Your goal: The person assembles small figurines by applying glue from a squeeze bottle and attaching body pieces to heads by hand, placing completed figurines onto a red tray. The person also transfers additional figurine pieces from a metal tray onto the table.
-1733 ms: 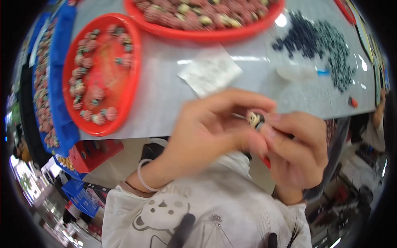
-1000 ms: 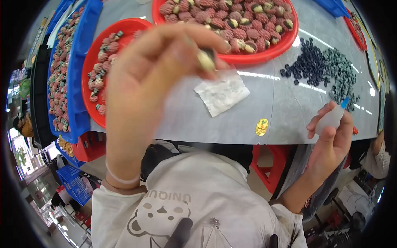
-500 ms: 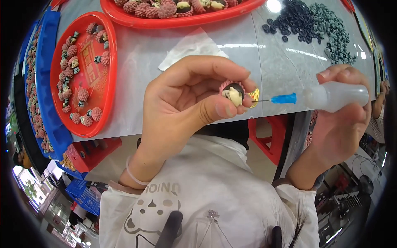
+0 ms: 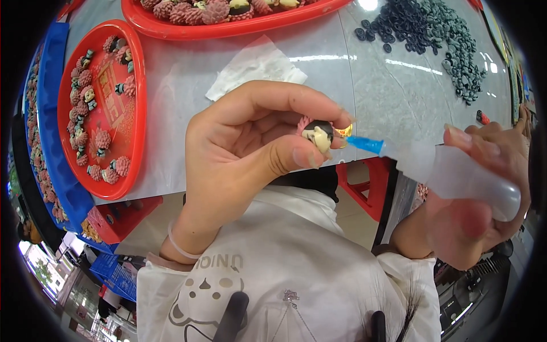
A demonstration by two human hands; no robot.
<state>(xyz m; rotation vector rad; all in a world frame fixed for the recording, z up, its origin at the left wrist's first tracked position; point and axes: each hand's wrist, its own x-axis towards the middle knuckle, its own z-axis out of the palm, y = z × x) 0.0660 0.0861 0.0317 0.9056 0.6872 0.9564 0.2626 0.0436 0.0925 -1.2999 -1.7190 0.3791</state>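
Note:
Between the thumb and fingertips of my left hand (image 4: 219,151) is a small figurine head (image 4: 318,135), with a cream face, dark hair and a pink petalled back. My right hand (image 4: 504,157) is wrapped round a translucent squeeze bottle (image 4: 470,179), tilted with its nozzle end up and toward the left. The blue needle hub (image 4: 366,145) on the bottle points at the figurine head. Its thin needle is hard to make out against my left fingertips, so I cannot tell whether it touches the head.
At left, a red oval tray (image 4: 142,114) holds several pink-haired figurines beside a blue tray (image 4: 54,131). Another red tray (image 4: 188,31) of pink heads stands at the back. White tissue (image 4: 253,68) lies behind my left hand. Dark blue rings (image 4: 399,25) and grey-green rings (image 4: 461,68) are heaped back right.
The bottle has tipped, its base dropping to the lower right, and its blue hub has come closer to the figurine head. The head has turned slightly in my left fingers. The whole view has shifted a little.

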